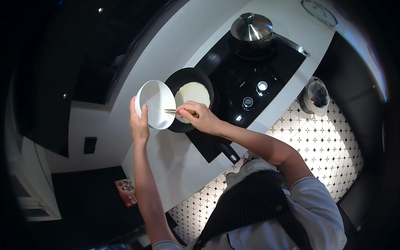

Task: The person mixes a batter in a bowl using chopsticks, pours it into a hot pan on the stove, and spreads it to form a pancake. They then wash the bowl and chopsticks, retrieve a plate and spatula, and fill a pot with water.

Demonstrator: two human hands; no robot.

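My left hand point(139, 120) grips a white bowl point(153, 97) by its near left side, thumb over the rim. The bowl is tilted above the left edge of a black frying pan point(175, 78). In my right hand point(201, 117) is a pair of brown chopsticks point(190, 112), whose tips reach into the bowl. A pale round of batter point(195, 92) spreads over the pan's base, partly hidden by my right hand and the bowl. The pan rests on a black glass cooktop point(228, 78), its handle point(229, 151) pointing towards me.
A lidded steel pot point(253, 31) sits at the cooktop's far end, handle jutting right. Two control knobs point(262, 86) are on the glass. Beyond lies a glass lid point(320, 12). A lined bin point(315, 97) stands on the tiled floor. A red printed box point(126, 192) lies left of my forearm.
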